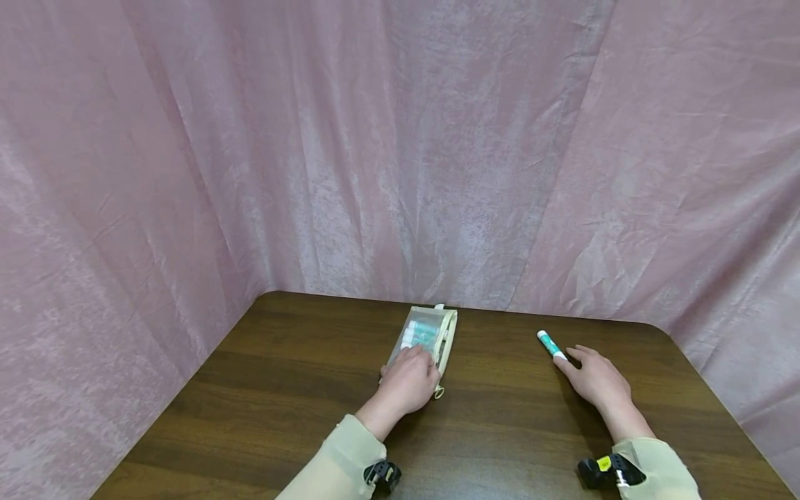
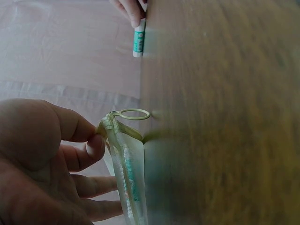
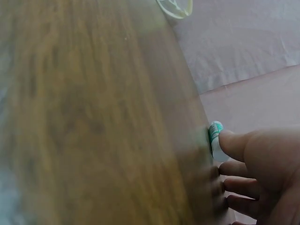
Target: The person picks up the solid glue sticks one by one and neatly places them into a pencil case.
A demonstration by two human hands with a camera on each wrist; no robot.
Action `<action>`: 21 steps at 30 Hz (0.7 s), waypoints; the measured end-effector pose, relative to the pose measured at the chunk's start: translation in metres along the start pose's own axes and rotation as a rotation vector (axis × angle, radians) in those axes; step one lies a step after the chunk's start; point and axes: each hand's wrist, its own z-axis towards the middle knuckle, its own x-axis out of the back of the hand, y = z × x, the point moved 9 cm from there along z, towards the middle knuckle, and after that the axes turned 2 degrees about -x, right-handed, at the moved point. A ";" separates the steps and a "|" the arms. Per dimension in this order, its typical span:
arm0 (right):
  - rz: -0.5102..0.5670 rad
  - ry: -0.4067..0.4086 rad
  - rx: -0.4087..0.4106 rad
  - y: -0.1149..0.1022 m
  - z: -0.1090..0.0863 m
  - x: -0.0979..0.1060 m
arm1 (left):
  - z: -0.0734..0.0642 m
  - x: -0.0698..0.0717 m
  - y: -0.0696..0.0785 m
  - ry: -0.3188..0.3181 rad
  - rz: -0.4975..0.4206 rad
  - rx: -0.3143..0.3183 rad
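Observation:
My left hand (image 1: 409, 380) is over the near end of a translucent zip pouch (image 1: 400, 346) with pale yellow trim. In the left wrist view, thumb and forefinger pinch the pouch's corner by the zipper, near its pull ring (image 2: 135, 114). White-and-teal sticks (image 1: 420, 335) show through the pouch wall. To the right, a white-and-teal glue stick (image 1: 548, 342) lies on the table. My right hand (image 1: 596, 378) is at its near end, the thumb touching the white part and the other fingers loosely spread beside it. In the right wrist view, the thumb partly covers this glue stick (image 3: 215, 129).
The brown wooden table (image 1: 281, 361) has rounded far corners. Pink velvety curtains (image 1: 400, 153) hang close behind the far edge and along the left side. A wrist camera (image 1: 382, 476) is strapped to each sleeve.

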 end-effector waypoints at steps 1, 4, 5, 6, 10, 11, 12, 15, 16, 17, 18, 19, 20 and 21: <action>-0.001 0.001 -0.005 0.000 0.000 0.000 | 0.000 0.000 0.000 -0.001 0.000 0.000; -0.004 0.004 -0.013 0.000 0.000 0.001 | 0.000 -0.001 -0.001 -0.004 0.000 0.002; -0.004 0.005 -0.014 0.000 0.000 0.001 | 0.000 -0.002 -0.001 -0.005 0.000 0.002; -0.003 0.006 -0.015 0.000 0.000 0.001 | 0.000 -0.002 -0.001 -0.005 0.001 0.002; -0.005 0.013 -0.010 0.000 0.000 0.001 | 0.000 -0.001 -0.001 -0.003 0.001 0.002; -0.004 0.016 -0.010 0.000 0.000 0.001 | 0.000 -0.001 -0.001 -0.002 0.001 0.001; -0.003 0.021 -0.010 0.001 0.000 0.001 | 0.000 -0.001 -0.001 0.000 0.001 0.000; 0.008 0.035 -0.021 0.003 0.000 0.003 | 0.000 -0.001 0.000 0.003 0.001 -0.003; 0.014 0.040 -0.026 0.004 0.000 0.004 | 0.000 -0.001 0.000 0.005 0.000 -0.004; 0.019 0.045 -0.031 0.005 0.000 0.005 | 0.000 -0.001 0.000 0.007 0.001 -0.004; 0.024 0.047 -0.035 0.006 0.000 0.005 | 0.000 -0.001 0.000 0.008 0.001 -0.004; 0.030 0.049 -0.038 0.007 0.000 0.005 | 0.000 -0.001 0.000 0.008 0.001 -0.005; 0.035 0.051 -0.040 0.008 0.001 0.005 | -0.001 0.000 0.000 0.009 0.002 -0.005; 0.038 0.053 -0.041 0.008 0.000 0.006 | -0.001 0.000 0.000 0.009 0.003 -0.005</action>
